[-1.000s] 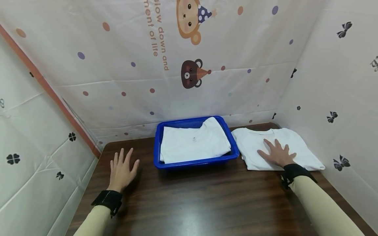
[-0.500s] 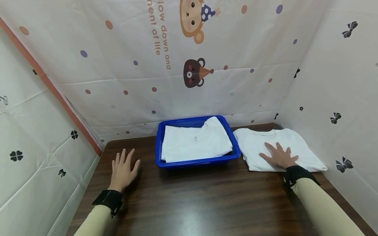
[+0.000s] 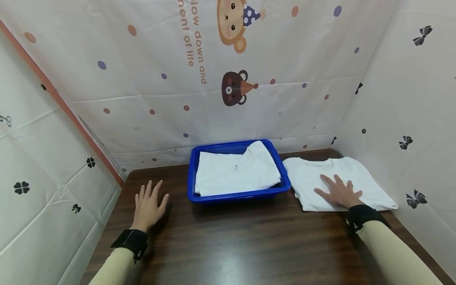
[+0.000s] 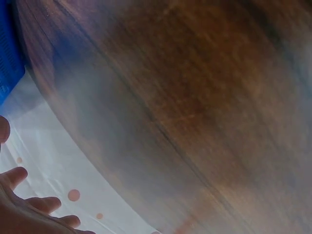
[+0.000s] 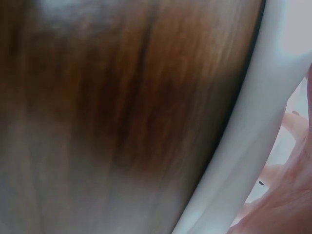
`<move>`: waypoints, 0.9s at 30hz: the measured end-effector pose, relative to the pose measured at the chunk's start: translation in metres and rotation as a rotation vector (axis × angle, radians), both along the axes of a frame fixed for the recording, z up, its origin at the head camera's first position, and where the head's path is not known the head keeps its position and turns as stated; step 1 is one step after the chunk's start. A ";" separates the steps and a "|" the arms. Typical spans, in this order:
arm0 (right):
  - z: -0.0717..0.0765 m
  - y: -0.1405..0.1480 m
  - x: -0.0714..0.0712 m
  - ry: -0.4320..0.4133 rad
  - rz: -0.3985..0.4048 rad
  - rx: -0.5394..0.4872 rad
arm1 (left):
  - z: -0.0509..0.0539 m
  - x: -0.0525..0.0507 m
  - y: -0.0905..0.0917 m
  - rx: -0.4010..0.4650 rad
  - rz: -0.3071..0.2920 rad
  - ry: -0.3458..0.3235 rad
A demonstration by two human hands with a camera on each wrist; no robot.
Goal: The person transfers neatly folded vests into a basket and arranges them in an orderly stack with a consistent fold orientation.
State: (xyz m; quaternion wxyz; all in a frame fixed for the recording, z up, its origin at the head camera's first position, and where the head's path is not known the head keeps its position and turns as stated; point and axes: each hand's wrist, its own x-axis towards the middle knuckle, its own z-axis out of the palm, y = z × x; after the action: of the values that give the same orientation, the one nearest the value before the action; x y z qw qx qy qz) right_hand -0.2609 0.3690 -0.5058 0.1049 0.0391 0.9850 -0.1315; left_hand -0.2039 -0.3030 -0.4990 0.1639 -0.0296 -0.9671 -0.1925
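Observation:
A folded white T-shirt (image 3: 310, 174) lies on the right side of the table, its collar toward the back. Spread flat over its front half, my right hand (image 3: 340, 193) rests on the cloth with fingers apart. To its left stands a blue basket (image 3: 236, 196) with another folded white T-shirt (image 3: 228, 178) in it, one corner of which rises against the rim. My left hand (image 3: 147, 208) is at the table's left side, fingers extended and holding nothing. In the left wrist view its fingers (image 4: 44, 204) show at the lower left, apart from the basket (image 4: 7, 48).
The dark wooden table (image 3: 228, 241) has its back edge against a printed cloth wall (image 3: 171, 91). More patterned cloth hangs at the left (image 3: 42, 178) and right (image 3: 420, 118). Each wrist wears a black band (image 3: 132, 242).
My right hand and the T-shirt under it have shifted slightly toward the front and right. The left hand stays in place. The head view has turned a little.

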 end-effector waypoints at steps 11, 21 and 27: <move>-0.005 0.005 0.021 0.034 0.043 0.034 | -0.002 0.000 0.003 0.004 -0.010 0.004; -0.008 0.005 0.043 0.078 0.070 0.059 | 0.000 -0.001 0.005 0.016 -0.027 0.033; -0.013 0.007 0.058 0.102 0.081 0.048 | 0.000 -0.002 0.007 0.015 -0.027 0.021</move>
State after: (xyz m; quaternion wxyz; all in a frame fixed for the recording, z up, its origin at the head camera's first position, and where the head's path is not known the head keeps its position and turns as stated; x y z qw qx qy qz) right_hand -0.2031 0.3755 -0.5186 0.0588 -0.0048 0.9927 -0.1053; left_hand -0.2057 -0.2963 -0.4986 0.1716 -0.0436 -0.9633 -0.2016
